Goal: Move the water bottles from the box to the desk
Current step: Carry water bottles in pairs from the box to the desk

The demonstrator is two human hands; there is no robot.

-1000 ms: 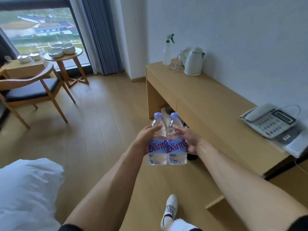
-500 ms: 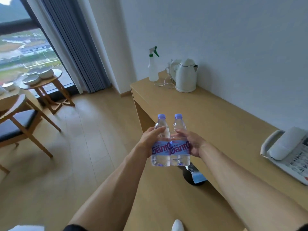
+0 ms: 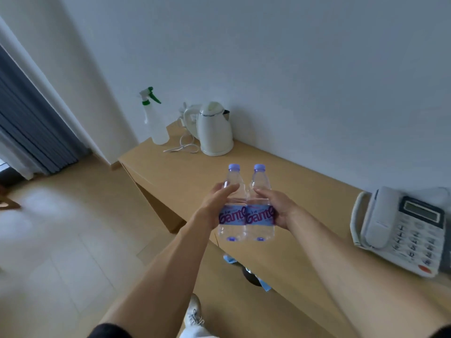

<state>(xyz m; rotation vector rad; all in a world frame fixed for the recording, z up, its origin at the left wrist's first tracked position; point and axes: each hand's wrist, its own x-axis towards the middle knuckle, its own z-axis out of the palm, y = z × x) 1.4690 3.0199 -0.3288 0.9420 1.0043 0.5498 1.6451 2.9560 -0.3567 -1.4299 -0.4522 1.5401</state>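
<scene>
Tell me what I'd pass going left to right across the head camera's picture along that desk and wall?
Curtain → spray bottle → kettle → the two water bottles held over the desk → telephone.

A spray bottle (image 3: pixel 156 123) and kettle (image 3: pixel 214 129) are standing at the bench's (image 3: pixel 305 203) far end. A telephone (image 3: pixel 400 230) is sitting to the right.

clear plastic bottles (image 3: pixel 246 206), matt wooden desk (image 3: pixel 305 191)
</scene>
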